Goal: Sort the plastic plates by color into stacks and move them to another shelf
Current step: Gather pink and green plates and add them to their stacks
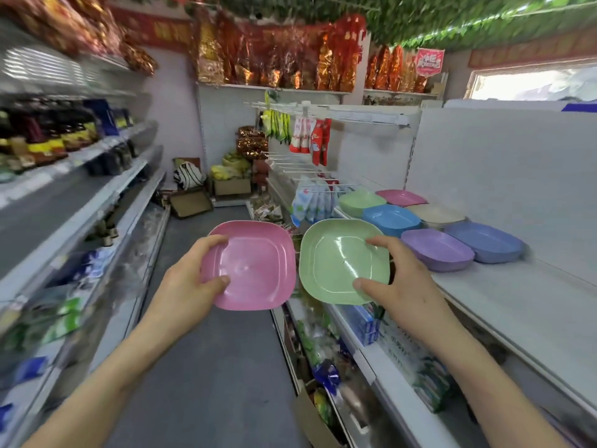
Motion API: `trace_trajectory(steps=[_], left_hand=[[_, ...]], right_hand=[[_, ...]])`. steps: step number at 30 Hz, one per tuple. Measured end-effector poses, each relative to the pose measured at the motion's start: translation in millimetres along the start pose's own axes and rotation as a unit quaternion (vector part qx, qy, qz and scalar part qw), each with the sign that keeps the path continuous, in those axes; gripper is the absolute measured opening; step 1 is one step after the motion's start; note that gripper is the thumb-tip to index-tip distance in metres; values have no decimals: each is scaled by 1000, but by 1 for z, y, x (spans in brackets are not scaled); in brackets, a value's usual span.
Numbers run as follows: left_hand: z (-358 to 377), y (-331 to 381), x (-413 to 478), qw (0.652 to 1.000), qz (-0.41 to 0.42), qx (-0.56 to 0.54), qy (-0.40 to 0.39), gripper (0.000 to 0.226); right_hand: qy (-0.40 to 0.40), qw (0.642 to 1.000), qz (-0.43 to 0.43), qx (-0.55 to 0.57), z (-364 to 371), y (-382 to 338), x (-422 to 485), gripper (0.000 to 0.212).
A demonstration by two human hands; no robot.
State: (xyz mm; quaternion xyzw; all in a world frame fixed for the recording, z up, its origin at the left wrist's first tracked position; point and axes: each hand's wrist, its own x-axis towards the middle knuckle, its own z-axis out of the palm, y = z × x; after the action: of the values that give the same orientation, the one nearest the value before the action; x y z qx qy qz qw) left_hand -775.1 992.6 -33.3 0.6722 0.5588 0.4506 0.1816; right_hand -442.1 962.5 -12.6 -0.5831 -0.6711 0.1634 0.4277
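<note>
Standing in the shop aisle: person's got a plate in each hand, both held out over the floor (210, 367), just off the front edge of the white shelf (517, 302) on the R side. L hand (190, 279) is clamped on a pink plate (255, 266), thumb pressed on its inner face, fingers curled round the rim on the side away from the shelf. R hand (397, 286) is clamped on a green plate (339, 263) the same way, thumb on the inside, a finger hooked over the rim on the shelf side. Green one is nearer the shelf, pink one farther out; they sit just beside each other w/ a thin gap, not touching, both tilted w/ their hollow sides up toward the person. On the shelf itself, toward its far end, are more plates grouped by colour: green (358, 202) and pink (400, 198) at the back, blue (391, 218) and beige (436, 215) in the middle, purple (436, 248) and blue-violet (484, 240) nearest. Can't tell how many deep each group is. Beyond the shelf's far end, snack packets (310, 137) hang on hooks. Across the aisle from the shelf, opp. racks carry dark bottles (48, 134), blurred.
</note>
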Motion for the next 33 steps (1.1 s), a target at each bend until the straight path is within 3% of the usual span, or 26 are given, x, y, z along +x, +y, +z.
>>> trace_trajectory(steps=[9,16,24,33], left_hand=[[29,-31,124,999,26,-16,-12,60],[95,-47,216,990,70,-71,-99,61],[157,-38,321,953,176,-115,-219,65],[197,-40,398,911,250,-141,-296,69]], right_hand=[[19,999,22,-39,25,21,96,65],[87,988,84,-94,22,47,137,70],[193,954,185,-134,20,51,170,71],[270,913,239,-191,45,43,186,72]])
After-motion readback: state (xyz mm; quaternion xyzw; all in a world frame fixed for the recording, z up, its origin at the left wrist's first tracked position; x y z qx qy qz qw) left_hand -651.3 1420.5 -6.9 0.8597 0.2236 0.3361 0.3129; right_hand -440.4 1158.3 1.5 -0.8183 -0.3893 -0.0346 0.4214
